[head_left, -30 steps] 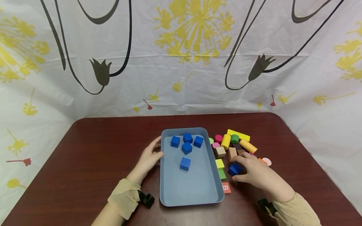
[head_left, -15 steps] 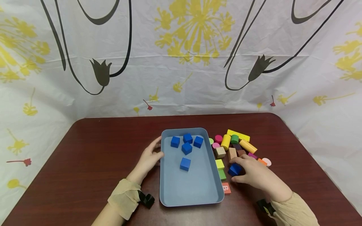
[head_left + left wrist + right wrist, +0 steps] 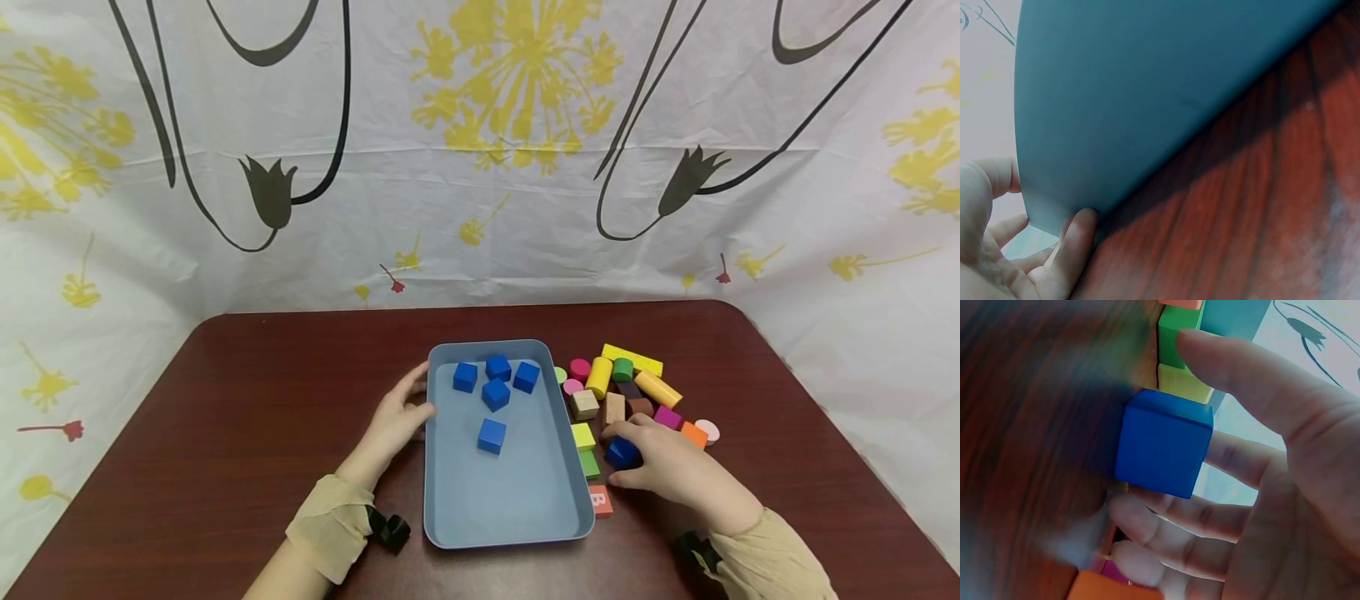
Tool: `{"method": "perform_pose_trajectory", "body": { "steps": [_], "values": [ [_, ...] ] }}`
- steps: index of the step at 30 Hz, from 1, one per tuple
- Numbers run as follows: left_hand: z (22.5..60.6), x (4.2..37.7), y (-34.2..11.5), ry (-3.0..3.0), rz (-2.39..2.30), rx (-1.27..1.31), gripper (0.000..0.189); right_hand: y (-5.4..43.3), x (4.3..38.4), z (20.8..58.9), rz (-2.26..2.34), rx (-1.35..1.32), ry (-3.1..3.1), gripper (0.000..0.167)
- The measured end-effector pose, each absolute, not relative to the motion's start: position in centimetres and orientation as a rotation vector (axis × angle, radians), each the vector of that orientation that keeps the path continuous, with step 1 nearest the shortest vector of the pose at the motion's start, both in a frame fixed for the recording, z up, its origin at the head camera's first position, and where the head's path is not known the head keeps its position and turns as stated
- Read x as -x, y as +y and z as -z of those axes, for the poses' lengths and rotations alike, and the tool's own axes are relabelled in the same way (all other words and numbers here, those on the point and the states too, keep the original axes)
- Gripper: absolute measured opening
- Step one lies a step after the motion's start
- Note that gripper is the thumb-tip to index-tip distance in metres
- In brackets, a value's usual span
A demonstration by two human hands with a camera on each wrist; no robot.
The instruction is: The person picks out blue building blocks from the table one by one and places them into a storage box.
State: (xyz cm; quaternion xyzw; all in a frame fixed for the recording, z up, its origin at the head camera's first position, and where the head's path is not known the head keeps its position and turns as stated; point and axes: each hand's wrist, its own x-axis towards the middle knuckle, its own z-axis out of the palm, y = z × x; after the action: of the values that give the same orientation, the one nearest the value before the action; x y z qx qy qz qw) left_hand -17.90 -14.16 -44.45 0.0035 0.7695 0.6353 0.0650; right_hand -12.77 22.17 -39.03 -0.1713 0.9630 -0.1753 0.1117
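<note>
A blue-grey tray [image 3: 517, 508] lies on the table with several blue cubes [image 3: 491, 436] inside. At its left side, my left hand [image 3: 386, 425] holds the tray, thumb over the rim and fingers against the outer wall [image 3: 1116, 100]. My right hand [image 3: 671, 462] is spread around another blue cube [image 3: 622, 452] on the table, right of the tray. In the right wrist view, the thumb stands apart from this blue cube [image 3: 1163, 447], while the fingers lie behind and below it. Whether a finger touches it I cannot tell.
Right of the tray lie mixed blocks: a yellow-green block [image 3: 582, 436], a red letter block [image 3: 601, 500], yellow cylinders [image 3: 599, 377], a wooden block [image 3: 613, 408], an orange block [image 3: 694, 434] and others. A patterned cloth [image 3: 480, 208] hangs behind the brown table [image 3: 262, 433].
My right hand has shifted slightly left around the blue cube, uncovering more of the purple and orange blocks. The wooden block beside it has turned a little. The left hand and tray stay still.
</note>
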Motion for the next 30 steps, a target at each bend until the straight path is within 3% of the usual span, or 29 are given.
{"method": "perform_pose_trajectory", "body": {
  "steps": [18, 30],
  "values": [
    [44.32, 17.99, -14.09, 2.333, -1.911, -0.010, 0.072, 21.71, 13.32, 39.55, 0.486, 0.451, 2.809, 0.033],
    [44.44, 17.91, -14.09, 2.337, -1.910, -0.008, 0.072, 21.62, 13.24, 39.64, 0.507, 0.480, 2.803, 0.030]
  ]
}}
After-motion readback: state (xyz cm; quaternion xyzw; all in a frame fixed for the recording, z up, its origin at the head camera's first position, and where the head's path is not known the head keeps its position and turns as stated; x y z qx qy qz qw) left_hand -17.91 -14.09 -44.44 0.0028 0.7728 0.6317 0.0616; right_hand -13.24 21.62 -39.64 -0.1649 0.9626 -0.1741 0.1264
